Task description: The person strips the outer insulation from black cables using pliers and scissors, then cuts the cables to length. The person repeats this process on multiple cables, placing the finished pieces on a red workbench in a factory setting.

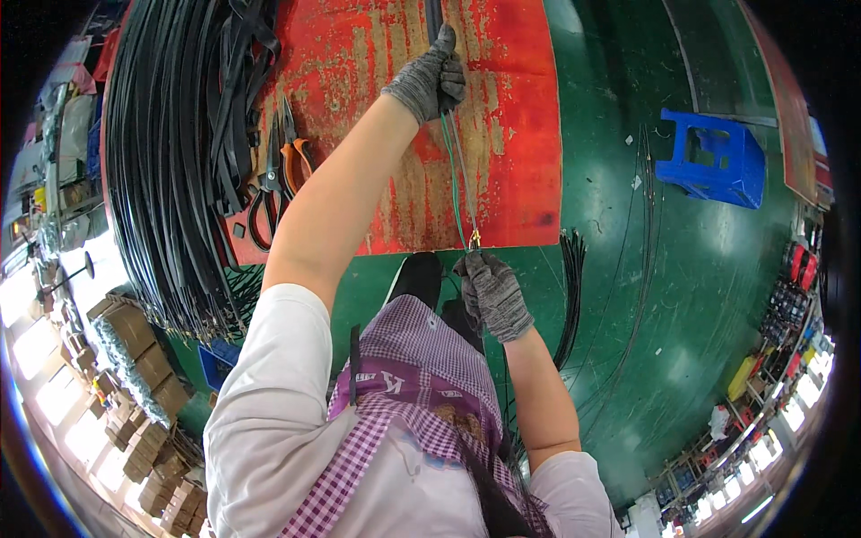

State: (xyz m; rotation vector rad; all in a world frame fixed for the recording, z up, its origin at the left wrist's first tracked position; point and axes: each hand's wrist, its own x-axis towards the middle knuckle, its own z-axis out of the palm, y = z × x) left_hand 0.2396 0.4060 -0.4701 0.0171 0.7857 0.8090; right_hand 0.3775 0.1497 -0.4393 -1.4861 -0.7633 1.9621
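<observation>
My left hand (430, 76), in a grey knit glove, is closed around a black cable sleeve (434, 16) over the far part of the red worktable (525, 117). From below that fist, thin green and grey wires (454, 170) run toward me, past the table's near edge. At their near end, small brass-coloured terminals (474, 240) show just above my right hand (491, 296). That hand, gloved the same way, pinches the wire ends in front of my apron. Its fingertips partly hide what they grip.
Many long black cables (161, 161) lie along the table's left side. Beside them are orange-handled pliers (294, 152) and black-handled scissors (266, 193). More black cables (572, 287) hang right of the table. A blue plastic stool (713, 160) stands on the green floor (619, 269).
</observation>
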